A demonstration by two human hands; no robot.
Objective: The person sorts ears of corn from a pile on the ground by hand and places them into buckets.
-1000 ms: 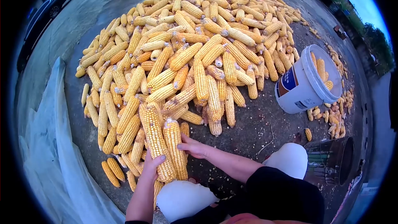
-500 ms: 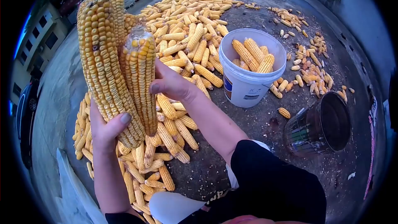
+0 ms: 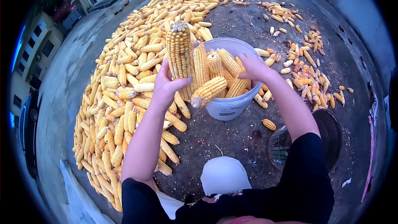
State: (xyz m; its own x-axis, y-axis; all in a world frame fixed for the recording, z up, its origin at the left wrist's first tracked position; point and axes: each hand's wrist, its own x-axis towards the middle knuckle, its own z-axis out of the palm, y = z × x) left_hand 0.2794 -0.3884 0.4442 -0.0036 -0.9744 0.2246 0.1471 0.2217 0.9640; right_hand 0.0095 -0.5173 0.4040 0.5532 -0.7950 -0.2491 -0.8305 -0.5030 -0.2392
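We are shifting cobs (image 3: pixel 210 91) rightward to the bucket (image 3: pixel 226 112). On grey ground (image 3: pixel 62 99), a car (image 3: pixel 31 112) is standing, a pile (image 3: pixel 120 128) is spreading, our left hand (image 3: pixel 166 89) is gripping an upright cob (image 3: pixel 179 54), our right hand (image 3: pixel 255 68) is reaching inside, its hold unclear, and loose corn (image 3: pixel 306 81) is lying near a wall (image 3: pixel 365 12).

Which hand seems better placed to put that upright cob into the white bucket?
Probably the left hand: it grips the upright cob beside the opening of the white bucket, while the right hand is at the opposite side, by other cobs.
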